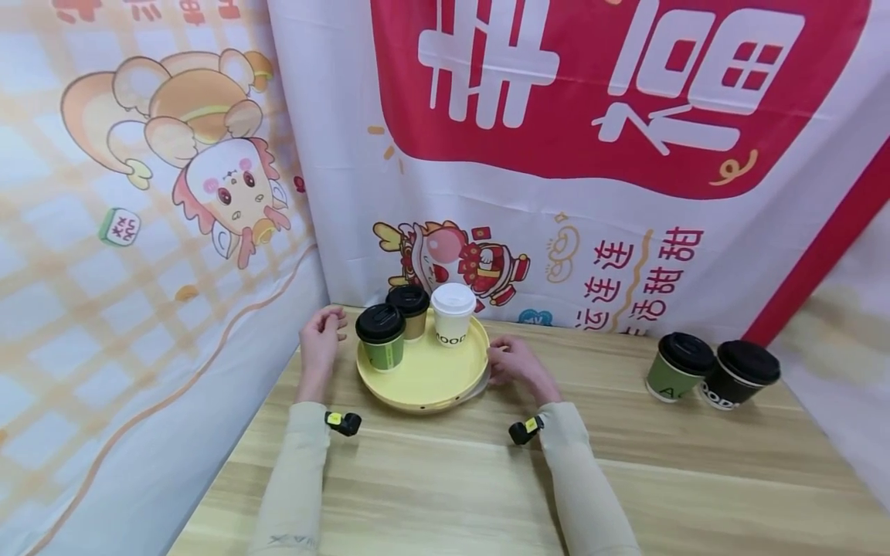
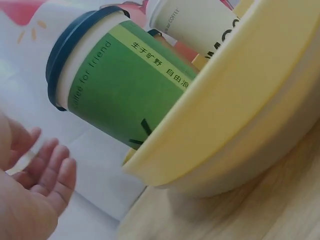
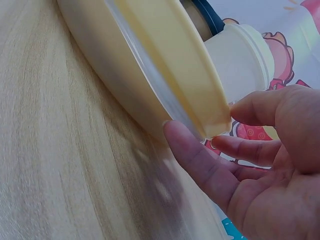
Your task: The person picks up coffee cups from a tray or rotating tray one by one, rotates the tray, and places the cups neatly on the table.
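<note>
A round yellow tray (image 1: 434,376) with a raised rim sits on the wooden table. On it stand a green paper cup (image 1: 385,351) with a black lid, a brown cup (image 1: 415,326) with a black lid, and a white cup (image 1: 452,328) with a white lid. My right hand (image 1: 513,360) pinches the tray's right edge, fingertips above and below the rim in the right wrist view. Left of the tray, beside the green cup, my left hand (image 1: 323,340) is held in the air, fingers loosely bent and apart from the tray.
Farther right on the table (image 1: 487,494) stand another green cup (image 1: 676,371) and a black cup (image 1: 738,376), both black-lidded and side by side. A printed white and red cloth (image 1: 334,154) hangs behind the table, and a checked cloth (image 1: 83,347) hangs along the left.
</note>
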A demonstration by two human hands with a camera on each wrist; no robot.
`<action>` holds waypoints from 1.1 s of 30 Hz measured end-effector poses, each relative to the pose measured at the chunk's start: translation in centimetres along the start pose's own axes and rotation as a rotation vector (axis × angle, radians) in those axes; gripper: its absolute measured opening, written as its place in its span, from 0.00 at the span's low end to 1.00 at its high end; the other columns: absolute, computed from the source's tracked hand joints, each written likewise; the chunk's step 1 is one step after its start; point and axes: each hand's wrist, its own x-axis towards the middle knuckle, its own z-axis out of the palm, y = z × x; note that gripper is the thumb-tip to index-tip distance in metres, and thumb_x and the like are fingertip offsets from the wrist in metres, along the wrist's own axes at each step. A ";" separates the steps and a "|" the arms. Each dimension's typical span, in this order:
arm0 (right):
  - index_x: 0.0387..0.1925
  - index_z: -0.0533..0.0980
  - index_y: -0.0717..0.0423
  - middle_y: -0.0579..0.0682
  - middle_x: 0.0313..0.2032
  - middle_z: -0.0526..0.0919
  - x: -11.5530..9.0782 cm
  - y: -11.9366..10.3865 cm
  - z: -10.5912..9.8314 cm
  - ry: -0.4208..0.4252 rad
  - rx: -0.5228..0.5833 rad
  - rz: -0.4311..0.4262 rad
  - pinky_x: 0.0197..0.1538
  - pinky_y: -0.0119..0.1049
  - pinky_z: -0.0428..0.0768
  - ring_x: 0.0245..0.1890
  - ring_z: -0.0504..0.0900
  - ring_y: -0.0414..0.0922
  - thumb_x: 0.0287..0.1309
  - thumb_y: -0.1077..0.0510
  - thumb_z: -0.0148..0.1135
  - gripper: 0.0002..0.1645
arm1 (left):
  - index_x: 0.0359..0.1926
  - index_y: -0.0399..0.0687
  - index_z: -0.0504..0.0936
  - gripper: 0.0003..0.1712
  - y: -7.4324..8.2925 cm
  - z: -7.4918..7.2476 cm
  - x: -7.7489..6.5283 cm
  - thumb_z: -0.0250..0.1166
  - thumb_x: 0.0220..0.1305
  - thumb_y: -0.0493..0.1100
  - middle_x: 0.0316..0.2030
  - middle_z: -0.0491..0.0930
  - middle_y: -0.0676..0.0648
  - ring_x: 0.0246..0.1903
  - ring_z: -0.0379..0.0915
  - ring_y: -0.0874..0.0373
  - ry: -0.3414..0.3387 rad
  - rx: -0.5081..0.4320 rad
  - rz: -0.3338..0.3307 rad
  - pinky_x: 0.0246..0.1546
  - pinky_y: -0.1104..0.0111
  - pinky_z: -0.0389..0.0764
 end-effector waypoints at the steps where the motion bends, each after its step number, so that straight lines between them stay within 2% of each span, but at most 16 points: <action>1: 0.49 0.70 0.62 0.60 0.36 0.79 0.0 0.0 0.1 0.003 -0.004 0.002 0.37 0.50 0.82 0.30 0.82 0.54 0.58 0.58 0.55 0.18 | 0.47 0.32 0.77 0.13 0.5 -0.2 -0.2 0.50 0.67 0.34 0.45 0.78 0.33 0.39 0.79 0.51 0.002 -0.015 0.029 0.36 0.63 0.81; 5: 0.48 0.70 0.61 0.59 0.35 0.79 0.1 0.0 0.3 0.018 -0.009 0.013 0.36 0.49 0.82 0.29 0.82 0.53 0.58 0.58 0.55 0.17 | 0.46 0.28 0.76 0.13 2.5 -0.9 -1.1 0.51 0.66 0.32 0.44 0.77 0.30 0.39 0.78 0.47 -0.031 -0.031 0.111 0.34 0.64 0.81; 8: 0.48 0.70 0.60 0.59 0.35 0.79 0.1 0.0 0.3 0.015 -0.012 0.014 0.36 0.48 0.82 0.29 0.82 0.52 0.58 0.57 0.55 0.17 | 0.47 0.28 0.75 0.13 3.4 -1.6 -1.7 0.50 0.67 0.33 0.43 0.77 0.30 0.41 0.77 0.43 -0.081 0.020 0.168 0.34 0.66 0.81; 16: 0.48 0.70 0.61 0.60 0.35 0.79 0.0 0.0 0.3 0.007 -0.024 0.006 0.37 0.49 0.82 0.30 0.82 0.54 0.59 0.56 0.54 0.17 | 0.47 0.28 0.76 0.13 3.8 -3.4 -3.4 0.51 0.66 0.33 0.42 0.77 0.28 0.39 0.76 0.38 -0.246 0.125 0.236 0.31 0.67 0.81; 22: 0.48 0.69 0.63 0.61 0.33 0.80 0.2 0.2 0.2 0.003 0.027 0.007 0.36 0.50 0.82 0.29 0.82 0.55 0.60 0.57 0.54 0.17 | 0.45 0.27 0.76 0.12 3.9 -3.5 -4.9 0.54 0.65 0.33 0.39 0.79 0.30 0.37 0.76 0.36 -0.358 0.173 0.272 0.31 0.67 0.81; 25: 0.48 0.69 0.63 0.61 0.33 0.80 0.3 0.3 0.1 0.000 0.017 0.005 0.36 0.50 0.82 0.28 0.82 0.54 0.61 0.57 0.53 0.17 | 0.45 0.32 0.78 0.12 3.3 -3.1 -5.4 0.56 0.65 0.37 0.38 0.80 0.33 0.35 0.77 0.41 -0.423 0.224 0.276 0.32 0.67 0.81; 28: 0.48 0.69 0.63 0.60 0.33 0.80 0.3 0.3 0.1 0.000 0.000 0.008 0.35 0.49 0.82 0.28 0.82 0.52 0.61 0.56 0.53 0.17 | 0.43 0.40 0.80 0.12 2.3 -2.6 -5.7 0.58 0.65 0.43 0.37 0.81 0.38 0.34 0.77 0.53 -0.474 0.292 0.301 0.33 0.71 0.79; 30: 0.48 0.70 0.63 0.60 0.33 0.80 0.3 0.4 0.1 0.002 -0.004 0.011 0.35 0.49 0.82 0.28 0.82 0.52 0.61 0.56 0.54 0.18 | 0.42 0.45 0.81 0.11 1.8 -2.1 -5.9 0.59 0.64 0.46 0.36 0.82 0.43 0.32 0.76 0.59 -0.498 0.331 0.330 0.33 0.73 0.78; 33: 0.48 0.70 0.63 0.60 0.34 0.80 0.3 0.3 0.1 0.006 -0.009 0.007 0.35 0.48 0.82 0.28 0.82 0.52 0.60 0.56 0.54 0.18 | 0.40 0.46 0.81 0.09 1.5 -1.4 -6.3 0.61 0.62 0.45 0.35 0.83 0.45 0.31 0.76 0.63 -0.536 0.360 0.394 0.32 0.73 0.78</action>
